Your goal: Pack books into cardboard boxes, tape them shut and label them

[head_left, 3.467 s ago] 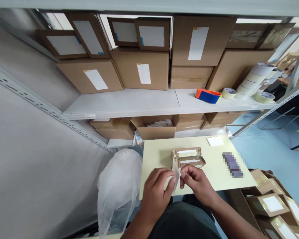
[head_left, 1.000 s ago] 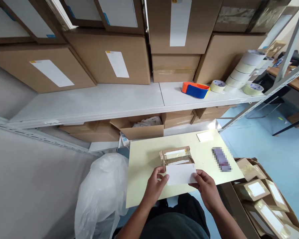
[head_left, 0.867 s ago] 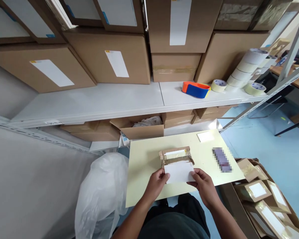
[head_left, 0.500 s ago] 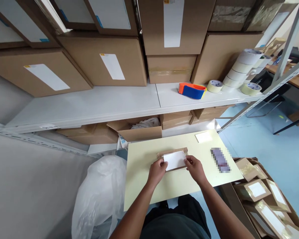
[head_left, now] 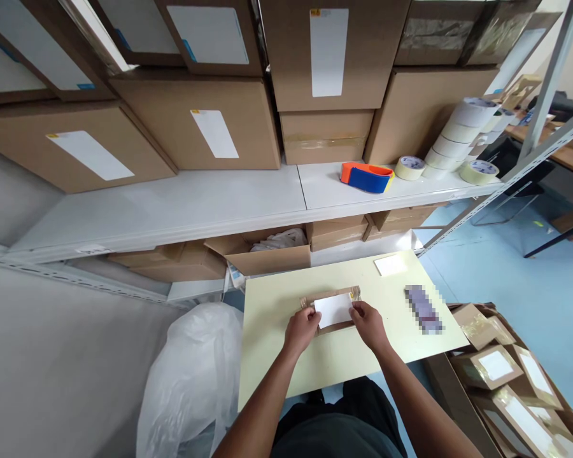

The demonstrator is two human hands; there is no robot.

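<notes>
A small brown cardboard package (head_left: 329, 295) wrapped in clear film lies on a pale yellow board (head_left: 277, 318). A white label (head_left: 333, 308) rests on top of it. My left hand (head_left: 302, 329) pinches the label's left edge with fingers curled. My right hand (head_left: 370, 324) pinches its right edge the same way. Both hands press the label down against the package.
A white slip (head_left: 390, 265) and a blurred dark object (head_left: 423, 308) lie on the board's right side. A clear plastic bag (head_left: 191, 375) hangs at the left. A carton of similar packages (head_left: 501, 375) sits at the right. Shelves hold cardboard boxes (head_left: 210, 121), tape rolls (head_left: 458, 133) and a tape dispenser (head_left: 367, 177).
Both hands carried the white label from the board's near edge forward and laid it onto the package. The camera tilted slightly down.
</notes>
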